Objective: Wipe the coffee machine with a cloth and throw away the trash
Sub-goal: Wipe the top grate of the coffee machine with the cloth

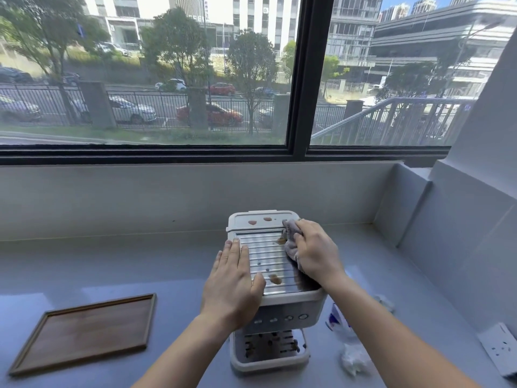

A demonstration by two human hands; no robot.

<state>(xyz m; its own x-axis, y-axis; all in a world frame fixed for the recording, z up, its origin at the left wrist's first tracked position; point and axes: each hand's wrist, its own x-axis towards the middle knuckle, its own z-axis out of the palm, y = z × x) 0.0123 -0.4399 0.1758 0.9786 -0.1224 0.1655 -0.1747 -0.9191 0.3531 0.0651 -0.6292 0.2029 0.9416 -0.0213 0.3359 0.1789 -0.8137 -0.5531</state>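
A white coffee machine (272,303) stands on the grey counter in front of me, seen from above. Its ribbed metal top plate (268,259) carries brown coffee stains, and two more stains sit on the white lid behind it. My left hand (233,284) lies flat on the left side of the top, fingers straight. My right hand (314,252) grips a grey cloth (291,242) and presses it on the right side of the plate. Crumpled white tissue (352,359) and a blue-and-white wrapper (337,322) lie on the counter to the right of the machine.
A wooden tray (86,333) lies on the counter at the left. A white wall socket plate (500,350) sits at the far right. The counter (140,264) ends at a low wall under a large window, and a wall corner closes in on the right.
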